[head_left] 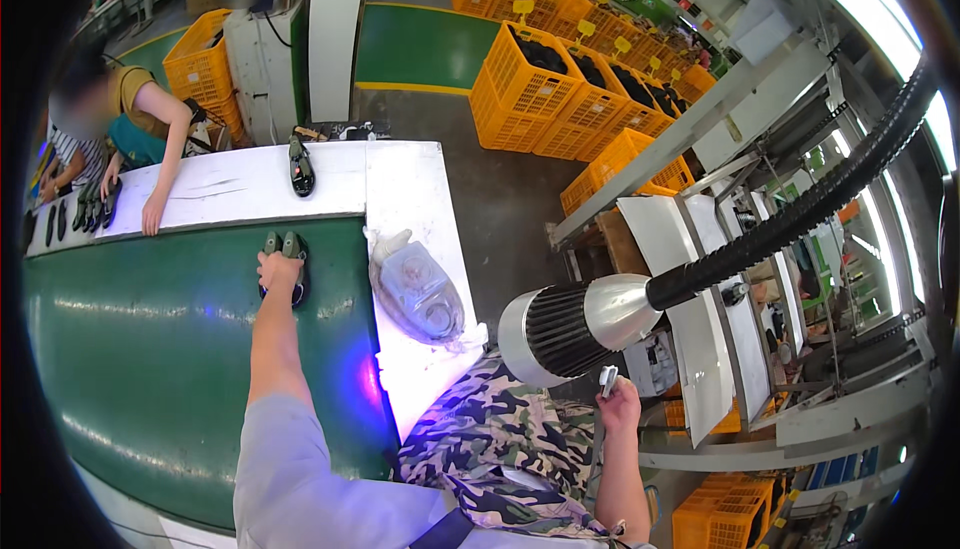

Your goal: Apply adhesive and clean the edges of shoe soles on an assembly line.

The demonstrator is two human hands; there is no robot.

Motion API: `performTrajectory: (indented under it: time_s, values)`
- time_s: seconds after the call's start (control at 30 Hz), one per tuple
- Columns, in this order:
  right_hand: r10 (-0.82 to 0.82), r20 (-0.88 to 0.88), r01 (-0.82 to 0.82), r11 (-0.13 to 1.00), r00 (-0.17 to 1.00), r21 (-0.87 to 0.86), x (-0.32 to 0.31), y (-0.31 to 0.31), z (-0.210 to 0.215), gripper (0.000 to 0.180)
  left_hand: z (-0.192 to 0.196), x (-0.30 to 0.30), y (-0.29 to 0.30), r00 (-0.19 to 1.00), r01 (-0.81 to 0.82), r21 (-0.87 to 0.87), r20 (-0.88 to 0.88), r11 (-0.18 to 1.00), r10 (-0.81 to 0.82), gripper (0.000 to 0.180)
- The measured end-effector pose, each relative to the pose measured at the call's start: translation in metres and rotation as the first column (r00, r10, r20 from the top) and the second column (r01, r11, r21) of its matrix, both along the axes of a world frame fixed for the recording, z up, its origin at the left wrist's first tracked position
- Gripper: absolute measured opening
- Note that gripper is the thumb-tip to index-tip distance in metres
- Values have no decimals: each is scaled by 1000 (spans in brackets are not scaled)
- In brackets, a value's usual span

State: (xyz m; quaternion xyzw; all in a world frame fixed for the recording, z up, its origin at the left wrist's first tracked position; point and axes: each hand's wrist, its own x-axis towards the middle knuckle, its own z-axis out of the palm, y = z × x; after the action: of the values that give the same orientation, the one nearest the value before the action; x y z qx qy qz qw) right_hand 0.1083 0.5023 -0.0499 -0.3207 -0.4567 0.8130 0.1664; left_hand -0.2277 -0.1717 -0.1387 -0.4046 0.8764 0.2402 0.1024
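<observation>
The left hand (278, 271) lay clamped on a pair of insoles (283, 246) pointing away across the green conveyor belt (150, 349), while the right hand (620, 404) gripped a small tool (607, 381).

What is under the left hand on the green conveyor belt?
Under the left hand lies a pair of dark shoe soles on the green conveyor belt. Their upper ends show beyond the fingers; the hand covers their middle parts.

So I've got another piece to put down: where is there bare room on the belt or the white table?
Free: the green belt below the left hand, and the white table between the co-worker's hand and the dark sole. Crowded: the plastic bag strip and the far-left row of soles.
</observation>
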Motion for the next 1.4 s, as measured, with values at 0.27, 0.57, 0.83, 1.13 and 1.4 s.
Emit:
performTrajectory:
  time_s: [0.27, 0.57, 0.83, 1.13, 1.4]
  values:
    - [139, -110, -147, 987, 984, -71, -56, -40, -11, 11, -14, 71, -36, 457, 879, -96, -113, 468, -882, 45]
    - [379, -255, -424, 893, 890, -153, -121, -114, -26, 7, 23, 215, -56, -617, 771, -19, 220, -636, -755, 35]
    - [446, -74, -451, 872, 892, -188, -133, -183, -27, 9, 15, 299, -6, 808, 577, 202, -3, 791, -589, 41]
    - [455, 28, -450, 887, 890, -102, -120, -191, -19, 15, -12, 289, 56, 725, 674, -209, 370, 708, -581, 79]
    - [384, 97, -379, 923, 918, -66, -105, -177, -12, 20, 6, 275, 71, 715, 548, 145, 431, 824, -551, 67]
